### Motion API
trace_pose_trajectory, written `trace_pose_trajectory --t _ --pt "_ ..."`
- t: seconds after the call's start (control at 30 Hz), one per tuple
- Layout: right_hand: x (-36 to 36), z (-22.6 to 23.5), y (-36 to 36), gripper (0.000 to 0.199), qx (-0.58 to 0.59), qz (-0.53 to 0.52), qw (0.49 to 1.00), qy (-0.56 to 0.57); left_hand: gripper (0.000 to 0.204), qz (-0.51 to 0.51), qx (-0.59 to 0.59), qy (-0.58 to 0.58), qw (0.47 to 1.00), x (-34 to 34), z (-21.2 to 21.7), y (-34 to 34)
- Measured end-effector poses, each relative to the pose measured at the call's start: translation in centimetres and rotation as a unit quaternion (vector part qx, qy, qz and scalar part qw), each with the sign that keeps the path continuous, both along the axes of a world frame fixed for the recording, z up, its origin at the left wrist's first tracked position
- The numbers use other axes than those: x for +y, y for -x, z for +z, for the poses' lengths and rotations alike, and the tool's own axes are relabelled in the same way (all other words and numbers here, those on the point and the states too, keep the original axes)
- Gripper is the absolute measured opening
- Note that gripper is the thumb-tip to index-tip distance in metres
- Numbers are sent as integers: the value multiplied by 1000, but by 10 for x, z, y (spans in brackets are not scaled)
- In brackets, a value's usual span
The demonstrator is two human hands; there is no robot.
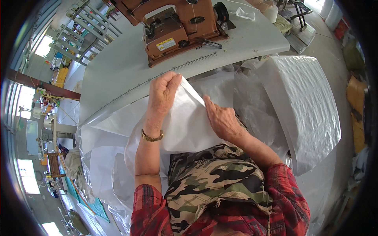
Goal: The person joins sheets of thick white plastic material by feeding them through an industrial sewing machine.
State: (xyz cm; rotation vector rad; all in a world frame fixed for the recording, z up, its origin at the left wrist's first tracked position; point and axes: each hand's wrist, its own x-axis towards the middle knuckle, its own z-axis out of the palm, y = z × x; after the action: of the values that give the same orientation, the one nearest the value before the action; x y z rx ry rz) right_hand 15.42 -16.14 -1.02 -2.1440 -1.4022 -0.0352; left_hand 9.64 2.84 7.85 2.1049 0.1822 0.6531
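Observation:
A white woven plastic sheet (183,126) hangs over my lap at the front edge of the table. Its upper corner is pinched in my left hand (163,92), thumb against curled fingers. Further right and a little lower, my right hand (224,118) grips the folded edge of the same sheet, so that the edge runs taut and slanting between the two hands. Beyond my hands stands a brown sewing machine (173,31) on the table. Whether the sheet is a single layer or a sack cannot be made out.
The grey-green table (114,74) carries a ruler strip (157,76) along its near side. Small thread snips (208,42) lie by the machine base. At my right is a stack of white woven sheets (303,106). Crumpled clear plastic (256,106) lies between that stack and my lap.

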Motion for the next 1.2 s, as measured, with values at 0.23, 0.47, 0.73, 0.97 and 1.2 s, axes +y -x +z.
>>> trace_pose_trajectory --t 0.23,0.47,0.73,0.97,1.2 --pt "-12 7 -18 57 111 67 990 -61 27 22 3 -40 999 -4 4 8" --pt "45 58 -47 42 354 170 904 -167 25 9 -51 -86 995 -12 12 12" --pt "57 62 -30 39 388 113 892 -204 33 13 14 -4 1000 10 18 11" --pt "72 81 -26 51 -58 7 976 -208 30 -32 23 13 999 36 50 -13" --pt "95 101 -40 79 -195 -33 980 -26 35 2 12 -23 1000 53 61 -33"
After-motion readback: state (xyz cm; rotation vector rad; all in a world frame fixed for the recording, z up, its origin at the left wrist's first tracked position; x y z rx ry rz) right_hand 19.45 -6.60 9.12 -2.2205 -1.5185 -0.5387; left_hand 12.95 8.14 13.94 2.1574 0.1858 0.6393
